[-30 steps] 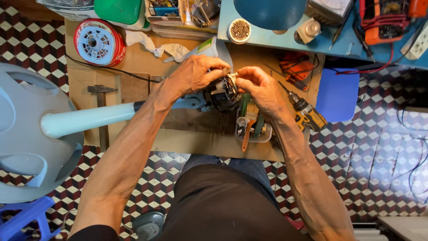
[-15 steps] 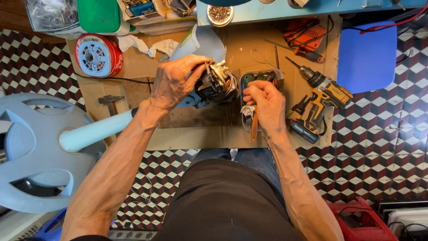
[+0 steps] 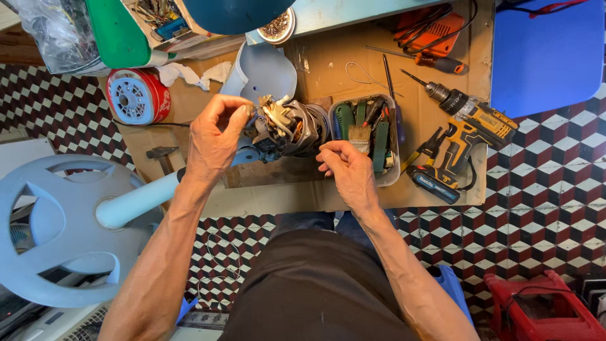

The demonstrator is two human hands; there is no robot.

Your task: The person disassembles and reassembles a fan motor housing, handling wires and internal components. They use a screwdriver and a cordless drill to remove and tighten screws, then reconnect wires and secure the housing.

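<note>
Fan motor (image 3: 291,128) at frame centre; left hand (image 3: 214,142) pinches its wires, right hand (image 3: 350,169) loosely curled, empty, just right of it beside tool tray (image 3: 386,178).

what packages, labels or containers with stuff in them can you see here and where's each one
Clear plastic bag: top left corner, crumpled, see-through.
Red round spool: left of the left hand, red rim, pale blue-white face.
Clear plastic tray: beside the right hand, rectangular, holding green tools and a brush.
Small round dish: top centre, white rim, small brown bits inside.
Drill label: on the yellow-black drill's body, too small to make out.
</note>
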